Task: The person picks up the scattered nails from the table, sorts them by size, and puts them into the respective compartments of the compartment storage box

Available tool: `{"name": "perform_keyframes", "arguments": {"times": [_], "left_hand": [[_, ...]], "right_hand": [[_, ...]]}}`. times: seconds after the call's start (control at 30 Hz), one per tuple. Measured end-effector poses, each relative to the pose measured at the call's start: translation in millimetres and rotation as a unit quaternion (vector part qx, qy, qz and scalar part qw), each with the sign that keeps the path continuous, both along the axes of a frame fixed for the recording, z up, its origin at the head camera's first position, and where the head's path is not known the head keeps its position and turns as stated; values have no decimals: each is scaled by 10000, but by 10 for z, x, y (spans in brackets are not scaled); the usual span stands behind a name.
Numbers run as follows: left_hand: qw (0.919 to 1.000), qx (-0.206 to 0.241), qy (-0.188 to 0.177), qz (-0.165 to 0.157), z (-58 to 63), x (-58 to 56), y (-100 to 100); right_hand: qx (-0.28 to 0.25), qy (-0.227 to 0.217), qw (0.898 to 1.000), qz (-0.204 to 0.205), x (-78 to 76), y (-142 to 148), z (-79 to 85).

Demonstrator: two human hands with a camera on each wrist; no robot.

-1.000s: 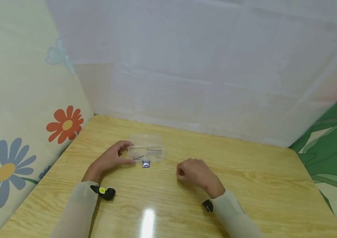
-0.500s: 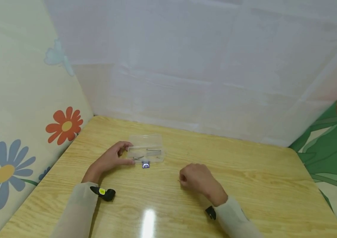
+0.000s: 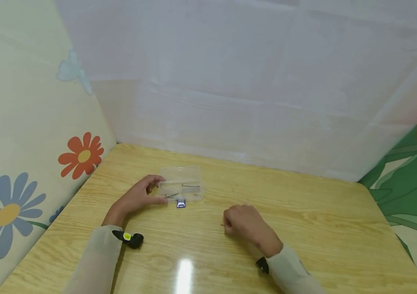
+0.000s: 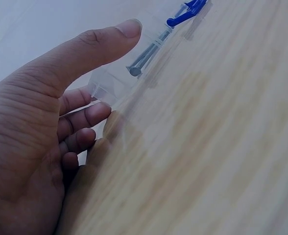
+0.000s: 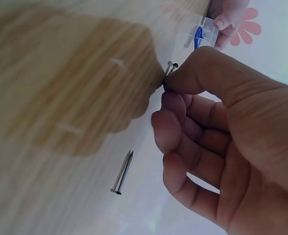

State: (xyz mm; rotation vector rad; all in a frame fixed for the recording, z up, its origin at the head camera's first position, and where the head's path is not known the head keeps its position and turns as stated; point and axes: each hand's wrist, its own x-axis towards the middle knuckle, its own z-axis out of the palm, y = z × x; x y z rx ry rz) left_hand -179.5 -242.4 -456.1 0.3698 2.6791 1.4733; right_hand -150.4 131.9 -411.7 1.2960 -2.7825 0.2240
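Note:
A clear plastic box (image 3: 198, 198) stands with its lid (image 3: 180, 173) raised behind it. Several nails lie inside, one nail (image 3: 191, 185) along the back. The blue latch (image 3: 180, 203) hangs at the front. My left hand (image 3: 140, 194) grips the box's left end, thumb at the front, fingers behind. To the right, my right hand (image 3: 247, 224) is low over the table; in the right wrist view its thumb and finger pinch a nail (image 5: 171, 67), whose head pokes out. Another nail (image 5: 123, 172) lies on the table beneath that hand, hidden in the head view.
The wooden table (image 3: 322, 228) reflects a bright light near its front edge. A white cloth (image 3: 230, 81) hangs along the back. Flowered cloths stand at the left (image 3: 21, 122) and right sides. Each wrist wears a black camera (image 3: 133, 239).
My right hand has moved slightly right and toward me, and a nail's tip or head now shows at its thumb side. My left hand and the box have stayed put.

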Motion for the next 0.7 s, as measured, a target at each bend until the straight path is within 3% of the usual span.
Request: {"name": "perform_keyframes", "arguments": {"times": [0.33,0.7], "left_hand": [[10000,16,-16,-3,-19,-2,1],[10000,-9,-10,14,-11,-5,-7]], "right_hand": [[-12,148,9996,240,-16,26,-35],[69,-309,9988,370,-50,28,-22]]}}
